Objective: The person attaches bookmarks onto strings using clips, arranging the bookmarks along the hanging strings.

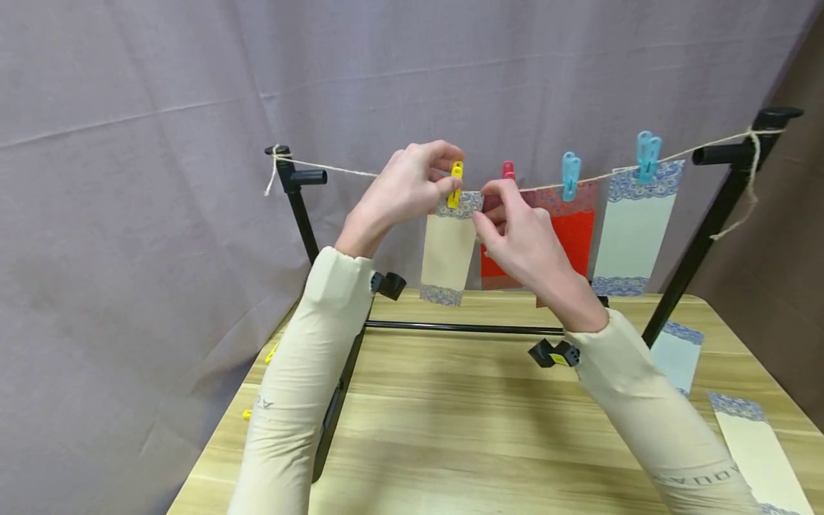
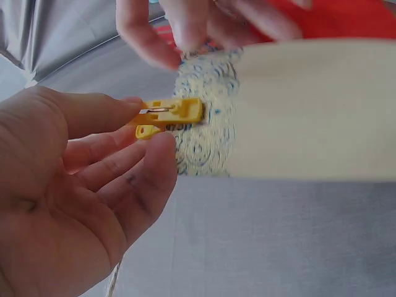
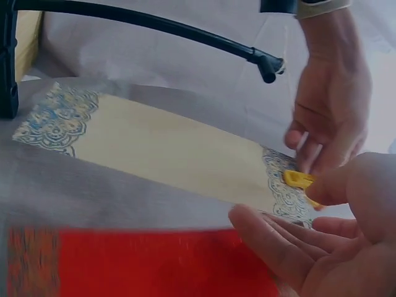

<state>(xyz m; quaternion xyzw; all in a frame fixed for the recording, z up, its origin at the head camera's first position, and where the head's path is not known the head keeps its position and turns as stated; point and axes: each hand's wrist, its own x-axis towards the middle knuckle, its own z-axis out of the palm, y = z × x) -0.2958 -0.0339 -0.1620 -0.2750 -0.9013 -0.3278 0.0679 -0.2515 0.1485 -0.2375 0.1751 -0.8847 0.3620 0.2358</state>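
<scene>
A grey fabric backdrop (image 1: 161, 250) fills the space behind, hanging in soft vertical folds, with a long crease (image 1: 193, 107) running across it. At the far right a darker brownish surface (image 1: 766, 286) meets it; its material is hard to tell. Below stands a table with a pale wood-grain top (image 1: 399, 436), its far right corner rounded. Diffuse light leaves blurred shadows (image 1: 444, 372) on the wood.

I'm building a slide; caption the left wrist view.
Left hand pinching a yellow plastic clothespin at the blue-patterned end of a cream rectangular paper card.
</scene>
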